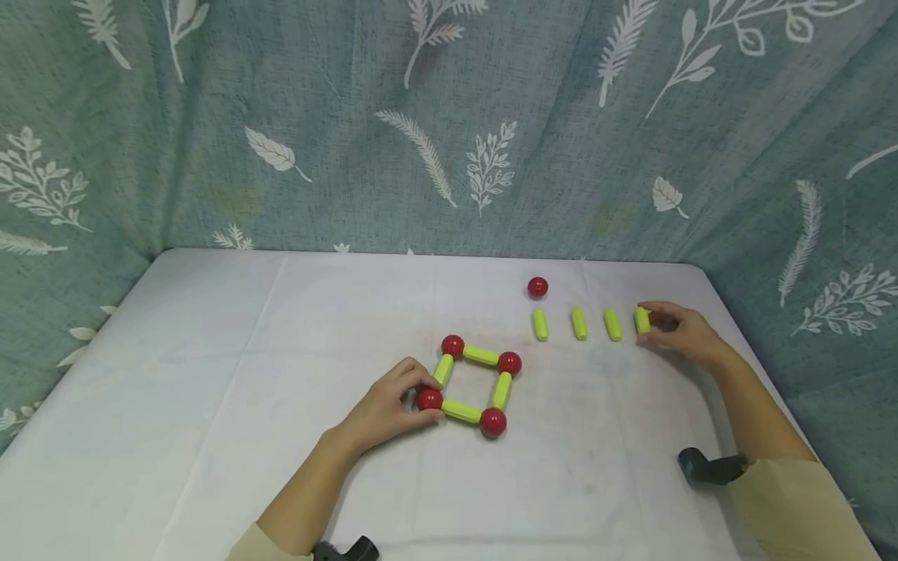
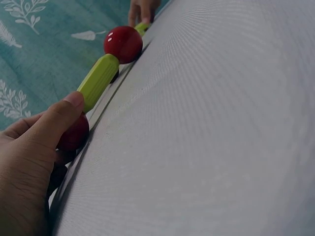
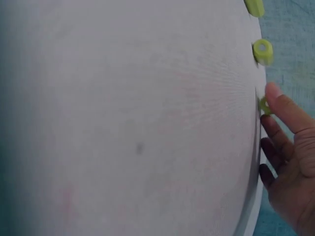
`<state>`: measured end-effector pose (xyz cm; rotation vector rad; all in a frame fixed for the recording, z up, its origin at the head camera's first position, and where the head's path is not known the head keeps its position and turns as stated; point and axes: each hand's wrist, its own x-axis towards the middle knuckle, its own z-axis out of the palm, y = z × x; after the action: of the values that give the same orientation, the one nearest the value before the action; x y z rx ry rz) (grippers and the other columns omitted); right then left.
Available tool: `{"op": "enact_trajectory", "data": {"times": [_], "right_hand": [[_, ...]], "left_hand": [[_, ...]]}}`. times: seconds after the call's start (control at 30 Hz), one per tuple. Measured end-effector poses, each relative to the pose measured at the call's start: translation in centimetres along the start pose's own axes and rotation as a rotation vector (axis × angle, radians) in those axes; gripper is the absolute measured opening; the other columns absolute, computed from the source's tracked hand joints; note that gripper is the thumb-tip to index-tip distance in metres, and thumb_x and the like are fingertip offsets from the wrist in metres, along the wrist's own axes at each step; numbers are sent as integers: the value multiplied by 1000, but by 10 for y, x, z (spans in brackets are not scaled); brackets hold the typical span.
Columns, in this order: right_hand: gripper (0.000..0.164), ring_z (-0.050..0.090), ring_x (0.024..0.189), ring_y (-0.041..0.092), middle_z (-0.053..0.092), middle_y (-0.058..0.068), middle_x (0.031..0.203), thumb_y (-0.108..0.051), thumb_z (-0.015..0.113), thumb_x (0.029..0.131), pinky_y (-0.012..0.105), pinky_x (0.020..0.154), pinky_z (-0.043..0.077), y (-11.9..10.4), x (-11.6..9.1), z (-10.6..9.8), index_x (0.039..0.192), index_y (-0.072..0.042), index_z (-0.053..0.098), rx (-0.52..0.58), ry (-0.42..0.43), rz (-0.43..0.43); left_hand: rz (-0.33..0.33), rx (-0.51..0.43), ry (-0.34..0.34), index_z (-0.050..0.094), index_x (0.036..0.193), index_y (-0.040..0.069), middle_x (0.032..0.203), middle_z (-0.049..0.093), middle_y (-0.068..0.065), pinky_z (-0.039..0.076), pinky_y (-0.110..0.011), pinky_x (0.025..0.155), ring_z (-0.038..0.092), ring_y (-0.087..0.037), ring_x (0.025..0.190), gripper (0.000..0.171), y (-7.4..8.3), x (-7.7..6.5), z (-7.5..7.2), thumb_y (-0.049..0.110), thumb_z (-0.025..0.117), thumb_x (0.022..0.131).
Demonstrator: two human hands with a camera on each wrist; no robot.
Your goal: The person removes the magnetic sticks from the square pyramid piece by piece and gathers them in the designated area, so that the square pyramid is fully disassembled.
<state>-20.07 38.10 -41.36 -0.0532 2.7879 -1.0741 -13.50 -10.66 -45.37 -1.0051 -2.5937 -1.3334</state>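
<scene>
A square of yellow-green rods (image 1: 461, 411) joined by red balls (image 1: 493, 422) lies on the white table. My left hand (image 1: 389, 405) holds it at the near left corner, fingers and thumb curled round the corner ball (image 1: 429, 400). In the left wrist view, the thumb (image 2: 74, 100) presses on the end of a rod (image 2: 98, 81). At the right, my right hand (image 1: 677, 335) pinches a loose yellow-green rod (image 1: 641, 320) between thumb and fingers. In the right wrist view this rod (image 3: 266, 105) is mostly hidden by the fingers.
Three loose rods (image 1: 578, 323) stand in a row left of my right hand. One loose red ball (image 1: 538, 287) lies behind the row's left end. A leaf-patterned blue-green cloth (image 1: 316, 210) hangs behind and beside the white table (image 1: 175, 374).
</scene>
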Motion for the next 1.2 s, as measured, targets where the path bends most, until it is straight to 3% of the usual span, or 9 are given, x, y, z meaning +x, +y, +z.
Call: {"op": "enact_trajectory", "data": {"times": [0.13, 0.23, 0.5, 0.63, 0.73, 0.87, 0.97, 1.07, 1.2], "right_hand": [[73, 39, 125, 39, 42, 27, 136, -29, 75, 81, 52, 105, 31, 4, 3, -3, 138, 3, 42, 38, -55, 1], [74, 32, 131, 42, 37, 28, 141, -27, 75, 81, 55, 108, 24, 7, 3, -5, 138, 5, 41, 61, -72, 8], [76, 32, 131, 41, 37, 28, 142, -29, 75, 81, 57, 108, 24, 9, 0, -6, 140, 3, 39, 75, -50, 19], [80, 33, 132, 44, 36, 27, 145, -34, 74, 82, 57, 106, 28, 10, -5, -3, 143, 0, 36, 75, 19, 33], [79, 36, 132, 39, 35, 23, 147, -39, 70, 84, 32, 106, 37, 14, -15, 1, 145, -4, 34, 100, 104, 58], [73, 47, 118, 6, 40, 11, 147, -40, 67, 87, 2, 82, 38, 21, -31, 3, 146, -11, 36, 173, 211, 84], [65, 45, 102, -10, 50, -7, 137, -35, 68, 87, 1, 77, 36, 23, -41, 7, 143, -13, 42, 245, 268, 48], [56, 50, 102, -7, 54, -21, 122, -24, 69, 88, 2, 79, 38, 21, -47, 16, 138, -11, 48, 353, 303, -17], [47, 56, 101, 0, 60, -18, 115, -7, 67, 87, 6, 82, 43, 14, -53, 30, 132, -7, 54, 574, 322, -119]], "left_hand": [[7, 7, -1, 63, 100, 25, 100, 50, 13, 45, -21, 76, 48, -4, 90, 31, 0, 0, 0, 29, 81, 75], [18, 11, -2, 63, 101, 25, 100, 50, 12, 44, -21, 75, 48, -4, 89, 32, 0, 0, 0, 30, 80, 75], [31, 6, 1, 63, 101, 22, 100, 50, 12, 45, -20, 74, 48, -4, 89, 32, 1, 0, -2, 28, 81, 75], [29, 9, -4, 63, 102, 21, 100, 50, 11, 45, -20, 75, 48, -5, 89, 33, 2, 0, -1, 28, 81, 75], [27, 17, -4, 63, 102, 19, 100, 50, 10, 45, -20, 74, 48, -5, 89, 33, 2, 0, -1, 28, 80, 75], [37, 38, 11, 63, 102, 17, 98, 49, 8, 44, -19, 71, 47, -5, 87, 35, 2, 1, 1, 27, 81, 75], [37, 75, 26, 62, 103, 17, 98, 49, 6, 45, -19, 70, 48, -5, 86, 39, 3, 1, 3, 30, 82, 73], [31, 112, 37, 60, 104, 16, 99, 50, 5, 47, -19, 73, 49, -5, 87, 44, 3, 1, 3, 32, 83, 70], [39, 124, 46, 60, 104, 14, 99, 51, 5, 49, -21, 76, 50, -6, 88, 46, 4, 2, 2, 31, 84, 68]]}}
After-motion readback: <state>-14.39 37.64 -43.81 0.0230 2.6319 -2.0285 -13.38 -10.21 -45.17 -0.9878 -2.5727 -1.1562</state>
